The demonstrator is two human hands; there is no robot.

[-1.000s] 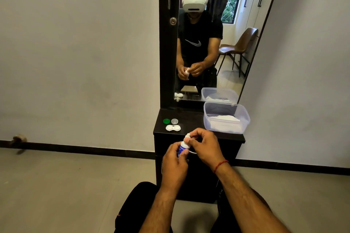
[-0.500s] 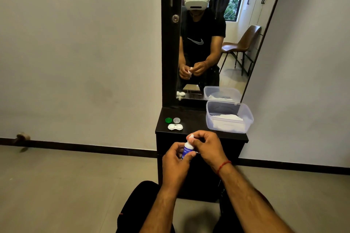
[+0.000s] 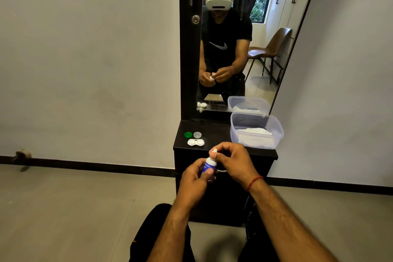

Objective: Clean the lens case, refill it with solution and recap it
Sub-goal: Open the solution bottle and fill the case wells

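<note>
A small white solution bottle (image 3: 209, 165) with a blue label is upright in my left hand (image 3: 194, 181), which grips its body in front of the black cabinet. My right hand (image 3: 232, 160) pinches the bottle's white cap (image 3: 213, 152) at the top. The white lens case (image 3: 195, 142), both wells uncovered, lies on the black cabinet top (image 3: 214, 134) near its left front. Just behind it lie its two loose caps, a green cap (image 3: 188, 134) and a clear cap (image 3: 197, 134).
A clear plastic tub (image 3: 256, 131) holding white tissue stands on the right of the cabinet top. A mirror (image 3: 238, 49) rises behind it against the wall. My dark-trousered knees sit below, over a grey tiled floor.
Both hands with the bottle have stayed in front of the cabinet edge. My right fingers have shifted on the cap. The view has tilted slightly.
</note>
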